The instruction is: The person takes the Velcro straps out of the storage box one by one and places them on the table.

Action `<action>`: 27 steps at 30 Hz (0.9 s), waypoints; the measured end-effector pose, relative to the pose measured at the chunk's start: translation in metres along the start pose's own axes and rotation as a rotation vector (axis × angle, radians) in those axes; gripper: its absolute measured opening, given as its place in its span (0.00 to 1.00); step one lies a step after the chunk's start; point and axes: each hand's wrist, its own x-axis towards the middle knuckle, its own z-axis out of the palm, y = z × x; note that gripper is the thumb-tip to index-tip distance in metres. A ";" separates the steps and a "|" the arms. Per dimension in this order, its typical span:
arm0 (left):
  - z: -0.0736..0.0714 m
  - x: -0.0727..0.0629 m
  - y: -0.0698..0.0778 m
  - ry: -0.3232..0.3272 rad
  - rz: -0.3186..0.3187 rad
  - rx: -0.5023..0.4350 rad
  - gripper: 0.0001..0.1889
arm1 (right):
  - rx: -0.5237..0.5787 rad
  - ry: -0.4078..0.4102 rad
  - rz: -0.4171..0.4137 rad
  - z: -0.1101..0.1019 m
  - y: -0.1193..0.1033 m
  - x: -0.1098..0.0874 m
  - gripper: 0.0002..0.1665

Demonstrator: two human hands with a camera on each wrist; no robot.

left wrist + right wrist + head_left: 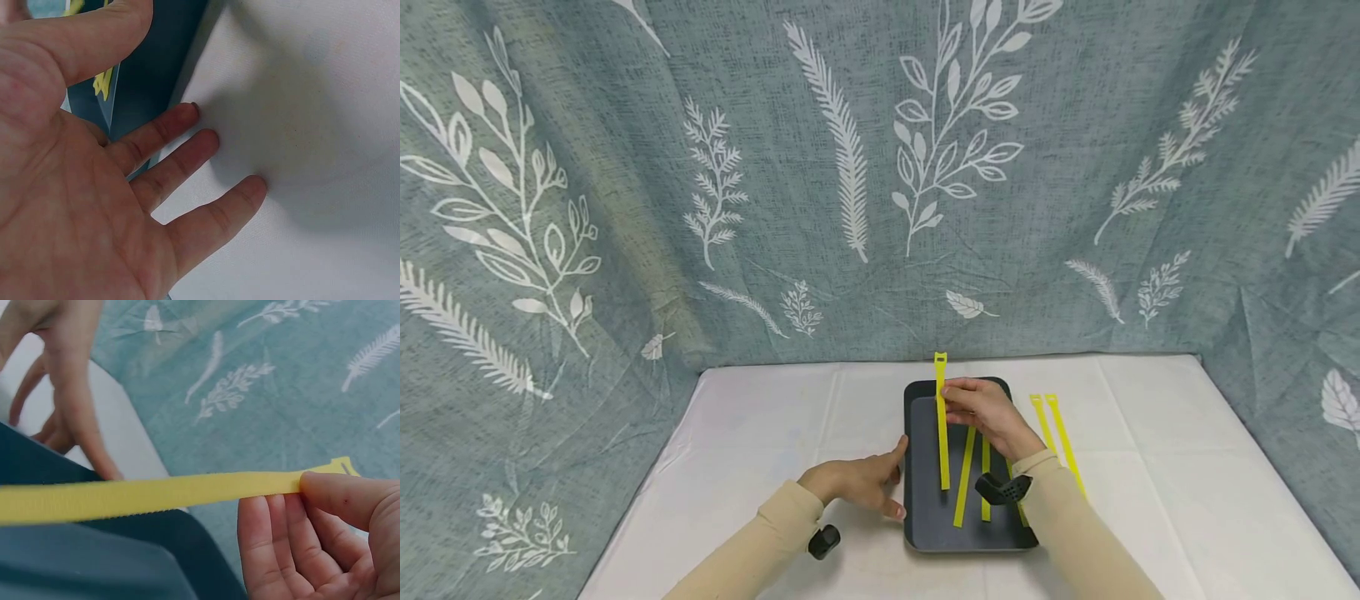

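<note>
Between thumb and fingers, my right hand (988, 412) pinches a yellow cable strap (943, 458) near its slotted head. The strap hangs over the left half of a dark grey tray (922, 529), and the right wrist view shows the strap (156, 497) stretched flat across the picture. Inside the tray lie several more yellow straps (964, 479), partly hidden by the right hand and wrist. My left hand (861, 483) is at the tray's left side with fingers spread, its fingertips right at the rim. In the left wrist view, the left palm (94, 187) holds nothing.
Two yellow straps (1063, 437) lie on the white tablecloth (1150, 483) to the right of the tray, partly behind the right forearm. A blue-grey patterned curtain (880, 317) hangs along the back and sides of the table. Each wrist carries a black device (824, 542).
</note>
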 end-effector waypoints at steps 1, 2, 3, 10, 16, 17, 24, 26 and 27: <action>0.000 0.000 0.000 0.000 0.001 0.002 0.60 | -0.007 -0.003 -0.005 -0.002 -0.003 0.000 0.26; 0.000 0.000 0.000 0.000 0.003 0.002 0.60 | -0.006 -0.003 -0.008 -0.003 -0.007 0.000 0.26; 0.000 0.000 0.000 0.001 0.005 0.001 0.60 | -0.008 -0.004 -0.014 -0.005 -0.011 -0.001 0.26; 0.001 0.000 -0.002 -0.015 -0.002 -0.011 0.61 | -0.027 0.002 -0.044 -0.014 -0.033 -0.005 0.27; 0.001 -0.001 -0.001 -0.013 -0.007 0.004 0.61 | -0.067 0.019 -0.055 -0.018 -0.052 -0.008 0.28; 0.001 -0.001 -0.001 -0.012 -0.007 0.007 0.61 | -0.071 0.022 -0.057 -0.018 -0.054 -0.007 0.28; 0.002 -0.003 0.002 -0.011 -0.005 0.009 0.60 | -0.092 0.043 -0.080 -0.023 -0.070 -0.008 0.27; 0.002 -0.003 0.003 -0.011 -0.005 0.004 0.61 | -0.090 0.046 -0.089 -0.025 -0.074 -0.008 0.27; 0.002 -0.003 0.003 -0.012 -0.005 -0.001 0.61 | -0.091 0.047 -0.092 -0.026 -0.076 -0.008 0.27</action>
